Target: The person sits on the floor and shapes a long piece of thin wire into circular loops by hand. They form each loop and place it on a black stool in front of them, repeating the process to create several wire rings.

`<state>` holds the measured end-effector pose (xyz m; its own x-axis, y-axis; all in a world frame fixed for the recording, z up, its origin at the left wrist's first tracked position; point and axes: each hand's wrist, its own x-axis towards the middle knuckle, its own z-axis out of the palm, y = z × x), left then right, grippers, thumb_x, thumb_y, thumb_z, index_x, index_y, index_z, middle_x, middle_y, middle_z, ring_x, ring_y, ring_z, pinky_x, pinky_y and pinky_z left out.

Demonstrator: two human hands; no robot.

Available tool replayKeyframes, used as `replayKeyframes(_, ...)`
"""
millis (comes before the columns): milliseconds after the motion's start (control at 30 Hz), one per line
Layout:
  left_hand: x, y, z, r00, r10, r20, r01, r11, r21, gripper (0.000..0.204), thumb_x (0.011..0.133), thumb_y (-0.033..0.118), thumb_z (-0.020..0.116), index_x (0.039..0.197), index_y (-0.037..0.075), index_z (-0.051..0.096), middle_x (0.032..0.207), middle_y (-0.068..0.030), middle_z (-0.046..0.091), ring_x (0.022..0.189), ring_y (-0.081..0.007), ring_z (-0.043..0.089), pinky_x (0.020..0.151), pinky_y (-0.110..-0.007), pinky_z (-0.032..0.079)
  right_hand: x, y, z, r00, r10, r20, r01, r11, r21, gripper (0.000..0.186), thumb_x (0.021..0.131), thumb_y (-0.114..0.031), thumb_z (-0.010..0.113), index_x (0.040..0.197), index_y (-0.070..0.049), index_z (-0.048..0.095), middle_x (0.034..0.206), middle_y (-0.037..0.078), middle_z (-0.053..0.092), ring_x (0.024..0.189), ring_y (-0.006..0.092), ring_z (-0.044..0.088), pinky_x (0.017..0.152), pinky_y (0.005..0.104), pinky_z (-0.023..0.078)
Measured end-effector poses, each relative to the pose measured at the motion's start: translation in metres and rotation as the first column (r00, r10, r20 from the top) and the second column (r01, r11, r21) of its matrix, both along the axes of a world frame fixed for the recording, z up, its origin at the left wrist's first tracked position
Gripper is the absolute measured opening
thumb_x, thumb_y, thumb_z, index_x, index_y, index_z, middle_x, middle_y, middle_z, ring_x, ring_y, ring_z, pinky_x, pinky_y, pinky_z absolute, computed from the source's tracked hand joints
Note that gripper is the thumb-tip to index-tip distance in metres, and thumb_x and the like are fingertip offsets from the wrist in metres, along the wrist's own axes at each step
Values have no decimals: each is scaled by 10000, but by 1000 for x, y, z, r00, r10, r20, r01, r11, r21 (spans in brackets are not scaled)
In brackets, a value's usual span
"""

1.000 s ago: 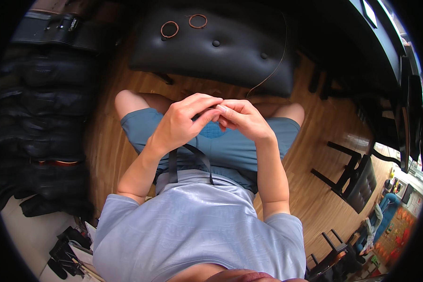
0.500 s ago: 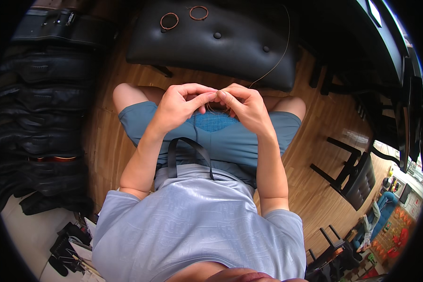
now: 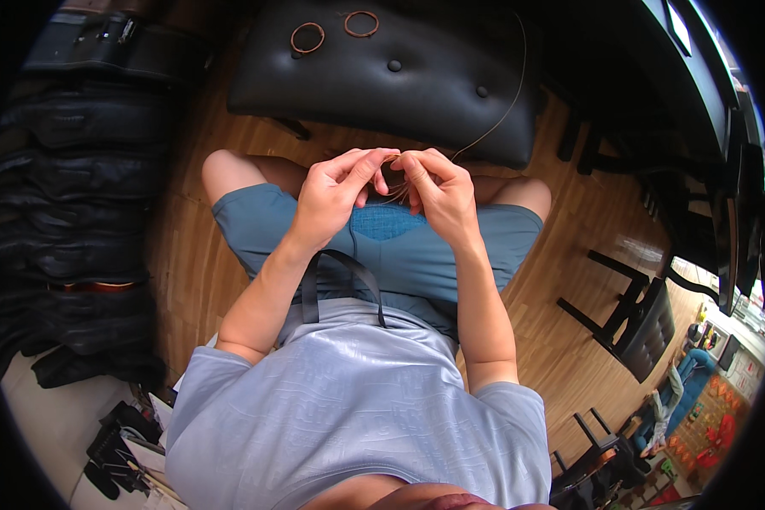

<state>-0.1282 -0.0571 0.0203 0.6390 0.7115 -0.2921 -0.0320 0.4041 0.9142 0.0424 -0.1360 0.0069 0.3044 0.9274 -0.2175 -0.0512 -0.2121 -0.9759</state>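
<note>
Above my lap, both hands meet over a small coil of thin brownish wire or cord (image 3: 393, 196). My left hand (image 3: 330, 192) pinches the loop's left side between thumb and fingers. Close beside it, my right hand (image 3: 444, 194) pinches the top right part of the loop with its fingertips. From the right hand a long loose strand (image 3: 512, 104) runs up over the black padded bench (image 3: 340, 85). Two reddish-brown rings of similar wire, a left ring (image 3: 307, 38) and a right ring (image 3: 361, 24), lie on the bench's far left.
Stacked black cases (image 3: 76, 187) line the left side. To the right, a black stool (image 3: 637, 327) lies on the wooden floor (image 3: 540, 280). Large dark furniture (image 3: 654, 93) stands at the upper right. A black strap (image 3: 357, 272) loops over my lap.
My fingertips have drawn slightly apart, so more of the coil shows between them. The left hand has turned a little; the rings and bench stay put.
</note>
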Motion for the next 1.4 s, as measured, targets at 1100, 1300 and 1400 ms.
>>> replayKeyframes(1100,8,-2,-5,975,215,-60,-150,830,537,151,964,37,642,1091,-19,700,915,-87,704,807,-156,721,715,-266,600,-4,-8,-10,981,-62,-184,93,982,165,154,856,14,763,999,45,712,956,73,684,828,131,666,702,236,572)
replayKeyframes(1300,3,1,-13,988,149,-35,-143,981,129,211,989,106,635,1132,-39,690,934,-80,712,823,-122,705,743,-257,602,-18,-5,-10,932,-183,-312,242,956,165,157,860,39,745,1003,23,683,978,69,669,876,155,700,728,281,604)
replayKeyframes(1400,2,2,-12,989,102,-105,-86,985,148,226,993,124,635,1143,-35,695,933,-79,716,826,-110,695,748,-250,588,-17,-2,-14,950,-210,-233,242,963,118,131,878,37,719,990,25,652,985,70,675,846,151,713,711,272,602)
